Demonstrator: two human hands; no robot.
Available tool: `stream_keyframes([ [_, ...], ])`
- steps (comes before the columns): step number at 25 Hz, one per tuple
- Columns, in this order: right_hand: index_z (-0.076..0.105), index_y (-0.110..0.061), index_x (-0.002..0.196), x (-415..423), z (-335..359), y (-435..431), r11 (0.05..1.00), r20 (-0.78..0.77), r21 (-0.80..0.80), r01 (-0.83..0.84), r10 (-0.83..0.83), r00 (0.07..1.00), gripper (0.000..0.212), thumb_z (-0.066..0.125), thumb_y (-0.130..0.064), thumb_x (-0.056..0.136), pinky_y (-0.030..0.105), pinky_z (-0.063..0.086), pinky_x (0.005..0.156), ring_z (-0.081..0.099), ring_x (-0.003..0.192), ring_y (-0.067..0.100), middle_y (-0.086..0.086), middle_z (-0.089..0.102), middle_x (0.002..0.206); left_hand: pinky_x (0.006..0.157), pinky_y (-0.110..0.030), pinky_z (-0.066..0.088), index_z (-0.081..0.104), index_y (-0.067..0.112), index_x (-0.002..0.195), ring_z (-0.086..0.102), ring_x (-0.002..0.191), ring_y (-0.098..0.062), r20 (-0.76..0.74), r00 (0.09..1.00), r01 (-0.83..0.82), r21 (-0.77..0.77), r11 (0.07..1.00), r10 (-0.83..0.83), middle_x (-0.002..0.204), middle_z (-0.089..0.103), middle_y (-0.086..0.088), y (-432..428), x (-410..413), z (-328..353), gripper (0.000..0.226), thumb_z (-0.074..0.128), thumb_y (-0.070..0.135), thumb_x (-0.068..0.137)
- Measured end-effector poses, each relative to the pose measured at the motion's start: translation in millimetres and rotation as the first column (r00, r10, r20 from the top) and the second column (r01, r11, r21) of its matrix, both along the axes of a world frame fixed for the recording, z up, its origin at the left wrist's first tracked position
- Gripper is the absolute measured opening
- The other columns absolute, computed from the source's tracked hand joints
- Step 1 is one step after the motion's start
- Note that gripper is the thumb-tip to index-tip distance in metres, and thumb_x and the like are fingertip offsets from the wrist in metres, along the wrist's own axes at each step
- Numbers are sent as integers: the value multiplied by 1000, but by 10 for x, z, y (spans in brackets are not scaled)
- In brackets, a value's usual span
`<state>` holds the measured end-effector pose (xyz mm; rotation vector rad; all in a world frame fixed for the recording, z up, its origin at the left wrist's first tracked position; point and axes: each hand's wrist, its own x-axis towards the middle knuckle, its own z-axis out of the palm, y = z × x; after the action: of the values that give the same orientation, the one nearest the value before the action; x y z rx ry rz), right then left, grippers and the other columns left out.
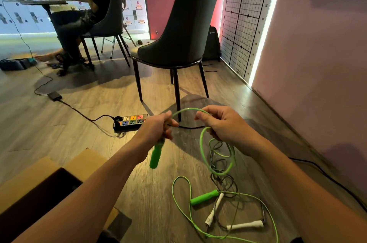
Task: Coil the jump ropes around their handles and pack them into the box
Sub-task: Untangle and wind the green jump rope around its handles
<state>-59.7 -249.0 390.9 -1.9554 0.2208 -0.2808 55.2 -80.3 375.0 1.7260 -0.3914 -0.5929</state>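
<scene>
- Green rope [187, 109] arcs between both hands, up off the floor [79, 143] in front of the chair [178, 24].
- Left hand [158, 127]: fingers clenched round the top of one green handle [155, 155], which hangs down from the fist, tilted.
- Right hand [224, 123]: fingers curled onto the rope, grasping it, with a loose loop dangling below. The loop is blurred, so I judge it is swinging.
- Very early in the job by the look of it: I can see no turn on that handle yet.
- The rest of the green rope trails down to the floor towards its right edge, by the pink wall, ending at the second green handle [204, 197].
- Trouble spot: that trailing length lies across the other rope, with its two white handles [246, 225] and dark cord [224, 178] heaped in the same patch.
- Haul in slack too fast and the green line could drag the dark cord along, knotting the pair.
- The free green handle may also skid and catch on a white one.
- A slack right-hand pinch could let the loop drop and any coil spring open.
- The power strip [131, 121] and its black cable sit just beyond the hands, so a wide swing might hook them.
- The cardboard box [29, 179] waits open at the floor's near left, and I can see no rope in it.
</scene>
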Motion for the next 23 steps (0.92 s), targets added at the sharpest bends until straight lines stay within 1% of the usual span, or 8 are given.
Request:
stream_keyframes([
  [2,75,-16,93,11,13,56,999,-21,-25,-22,22,1000,19,61,-29,98,17,38,47,49,52,7,-10,51,55,66,-30,49,70,5,98,50,56,-13,22,984,177,-65,982,-175,56,48,4,-29,-90,34,47,40,41,104],
  [4,76,-18,93,-17,32,55,998,-68,-4,-69,68,995,20,64,-34,95,17,40,49,50,55,5,-8,54,60,59,-24,47,70,7,96,46,52,-5,132,964,240,-71,968,-229,54,46,11,-36,-139,66,36,47,35,103],
  [10,77,-13,96,-62,61,-85,998,-89,54,16,-11,996,39,48,-38,103,28,52,78,65,78,14,4,73,81,59,-21,47,66,9,90,53,59,-6,198,980,57,-200,978,-17,63,58,9,-16,-67,50,25,49,21,103],
  [13,78,-19,98,-81,57,-179,997,-96,36,64,-61,994,29,50,-28,103,24,49,74,65,82,12,-2,72,84,66,-25,48,66,12,99,58,65,-7,135,989,-27,-264,964,65,77,62,3,-3,-42,40,15,52,16,101],
  [15,77,-25,106,-124,55,-231,1000,-123,-7,-6,5,992,18,61,-24,98,23,53,74,68,84,11,-5,74,92,64,-27,47,65,11,101,57,61,-6,79,992,-66,-309,949,95,82,61,-1,36,4,50,14,51,13,101],
  [18,68,-31,117,-133,-40,-169,988,-197,-130,-79,52,979,30,73,-38,88,26,55,80,67,92,14,-2,68,102,58,-25,46,63,11,101,55,58,-9,66,996,-39,-305,951,62,82,59,-5,54,-7,54,14,49,13,102],
  [20,64,-34,114,-56,-145,-131,962,-161,-274,-3,-43,986,36,76,-47,82,26,52,79,62,95,12,-4,62,102,56,-24,48,63,10,102,57,59,-11,77,997,5,-283,959,17,81,60,-5,42,-45,56,15,49,14,102],
  [23,67,-37,95,37,-208,-139,880,9,-442,176,-193,981,19,74,-50,83,43,51,88,61,97,14,-11,66,93,53,-24,48,63,9,101,59,60,-12,76,995,87,-273,958,-69,77,62,-3,28,-89,92,15,48,14,102],
])
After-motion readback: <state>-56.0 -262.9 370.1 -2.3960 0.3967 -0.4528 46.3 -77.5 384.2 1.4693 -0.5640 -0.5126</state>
